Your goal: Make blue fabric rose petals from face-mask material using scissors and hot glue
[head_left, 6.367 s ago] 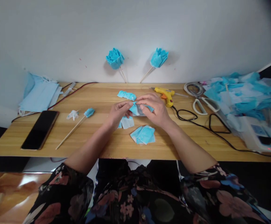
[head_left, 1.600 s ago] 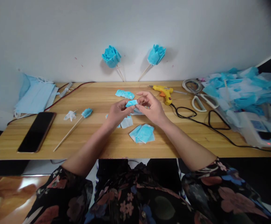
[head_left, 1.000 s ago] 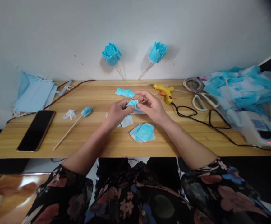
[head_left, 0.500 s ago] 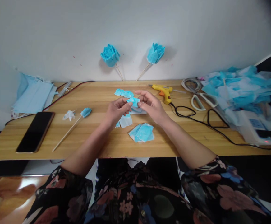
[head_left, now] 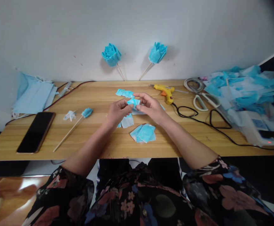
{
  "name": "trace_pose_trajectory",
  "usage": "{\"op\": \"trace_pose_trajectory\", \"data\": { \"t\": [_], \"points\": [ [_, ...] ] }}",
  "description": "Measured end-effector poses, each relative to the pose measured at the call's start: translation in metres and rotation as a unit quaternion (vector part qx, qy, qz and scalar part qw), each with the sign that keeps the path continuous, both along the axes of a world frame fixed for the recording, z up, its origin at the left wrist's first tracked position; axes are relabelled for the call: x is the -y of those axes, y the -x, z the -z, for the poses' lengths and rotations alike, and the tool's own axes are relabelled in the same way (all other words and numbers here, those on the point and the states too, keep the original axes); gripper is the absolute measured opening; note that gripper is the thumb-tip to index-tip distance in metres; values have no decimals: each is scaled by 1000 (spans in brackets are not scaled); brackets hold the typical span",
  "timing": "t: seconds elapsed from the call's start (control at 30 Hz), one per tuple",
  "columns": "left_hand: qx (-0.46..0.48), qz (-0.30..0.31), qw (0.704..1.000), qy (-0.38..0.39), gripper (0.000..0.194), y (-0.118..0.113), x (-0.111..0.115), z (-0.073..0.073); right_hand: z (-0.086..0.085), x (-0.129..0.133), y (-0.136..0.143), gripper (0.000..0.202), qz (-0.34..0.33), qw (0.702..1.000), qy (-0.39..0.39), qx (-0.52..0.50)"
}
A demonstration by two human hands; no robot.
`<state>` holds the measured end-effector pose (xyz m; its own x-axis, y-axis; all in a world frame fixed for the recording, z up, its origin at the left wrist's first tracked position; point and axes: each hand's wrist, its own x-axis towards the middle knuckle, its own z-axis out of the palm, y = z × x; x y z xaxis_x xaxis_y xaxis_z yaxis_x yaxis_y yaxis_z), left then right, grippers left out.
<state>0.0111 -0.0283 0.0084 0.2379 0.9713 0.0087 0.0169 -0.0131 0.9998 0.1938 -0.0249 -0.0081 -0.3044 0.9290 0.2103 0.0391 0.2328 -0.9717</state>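
Observation:
Between my two hands is a small folded piece of blue mask fabric [head_left: 133,102], held above the middle of the table. My left hand [head_left: 119,111] pinches its left side between thumb and fingers. On the other side, my right hand [head_left: 151,106] grips it with thumb and index finger. Below my right wrist lies a stack of blue fabric squares [head_left: 144,133]. Another blue piece [head_left: 127,121] lies partly under my left hand, and a row of pleated blue pieces [head_left: 124,93] lies just beyond my fingers.
A yellow glue gun [head_left: 166,92], scissors [head_left: 201,102] and a heap of blue scraps [head_left: 247,88] are at right. Two blue fabric flowers [head_left: 111,55] lean on the wall. At left are a phone [head_left: 36,132], face masks [head_left: 33,94] and a stick with a blue bud [head_left: 68,134].
Both hands have shifted very slightly left with the folded fabric. My right fingers have moved in closer over it. Things on the table stay put.

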Motion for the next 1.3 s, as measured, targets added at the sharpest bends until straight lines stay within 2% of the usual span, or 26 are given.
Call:
{"op": "trace_pose_trajectory", "data": {
  "t": [0.23,0.53,0.77,0.93,1.3],
  "points": [
    [-8,18,1000,-4,21,0,1,-1,-1,1,1,45,0,999,-12,29],
    [-1,38,999,0,23,1,-1,0,3,-2,1,44,21,1000,-11,-11],
    [-10,23,1000,6,19,2,-3,1,-4,1,0,38,21,999,10,-23],
    [-35,55,998,-10,17,2,1,-2,-4,-1,-2,48,26,999,22,-26],
    [0,-4,999,-54,18,2,-3,5,-3,-1,0,45,19,1000,-14,2]
  ]
}}
